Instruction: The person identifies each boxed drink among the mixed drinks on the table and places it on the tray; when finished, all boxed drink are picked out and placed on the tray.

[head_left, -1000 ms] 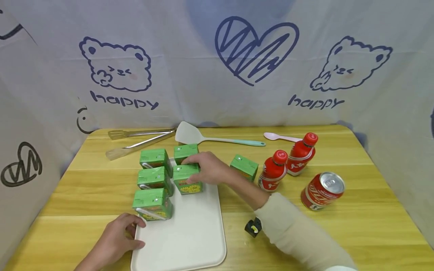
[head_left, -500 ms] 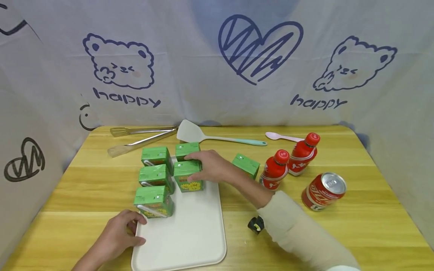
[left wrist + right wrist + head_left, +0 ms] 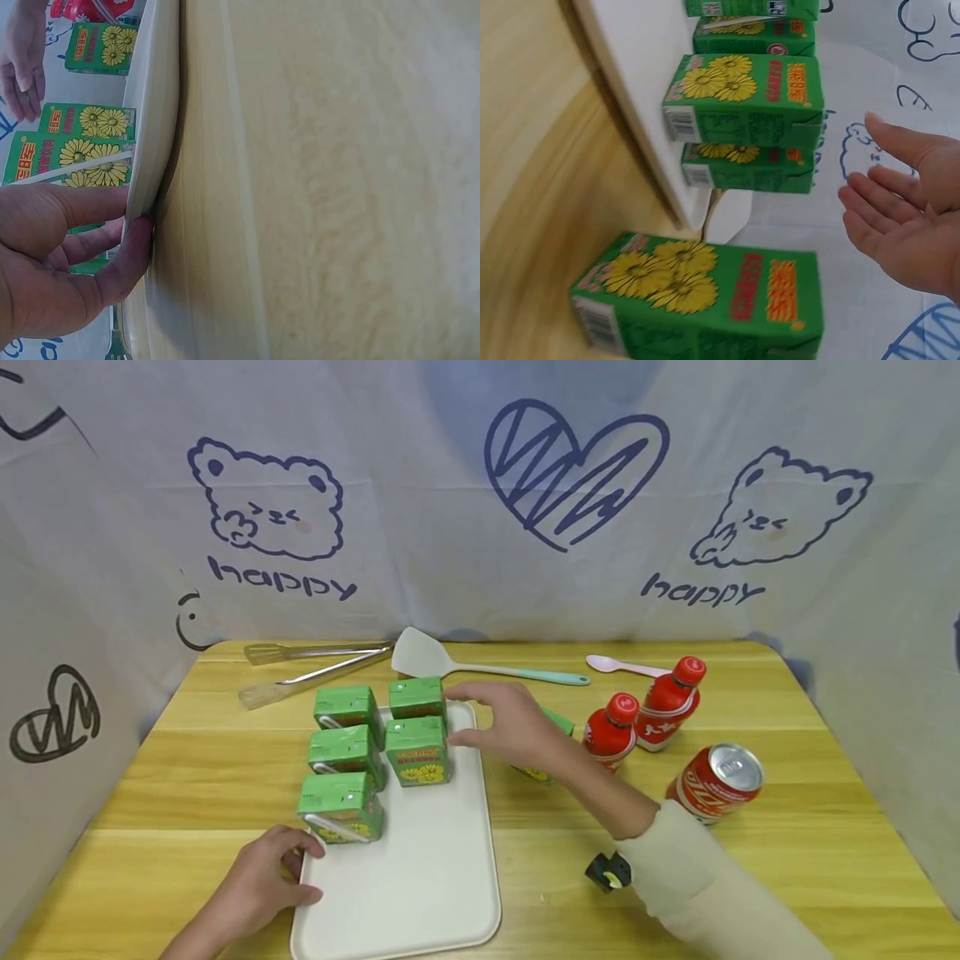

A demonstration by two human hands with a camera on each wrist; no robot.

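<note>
My left hand (image 3: 258, 878) pinches the left rim of a white tray (image 3: 408, 893); in the left wrist view the thumb and fingers (image 3: 127, 259) lie on both sides of that rim. Several green drink cartons with yellow flowers stand on the tray in two columns. The left column has three, its nearest carton (image 3: 341, 806) bearing a white straw. To the right stand a front carton (image 3: 420, 756) and a back carton (image 3: 415, 695). My right hand (image 3: 513, 727) is just right of these two, fingers apart and holding nothing. Behind its wrist stands another carton (image 3: 697, 292), off the tray and partly hidden.
Two red bottles (image 3: 611, 735) and a red can (image 3: 716, 781) stand on the right of the wooden table (image 3: 570, 927). Metal tongs (image 3: 322, 672), a spatula (image 3: 423, 653) and a pink spoon (image 3: 626, 665) lie along the back, before a drawn-on cloth.
My right hand has let go of the front right carton and moved right, its fingers now clear of it. The left hand stays on the tray rim.
</note>
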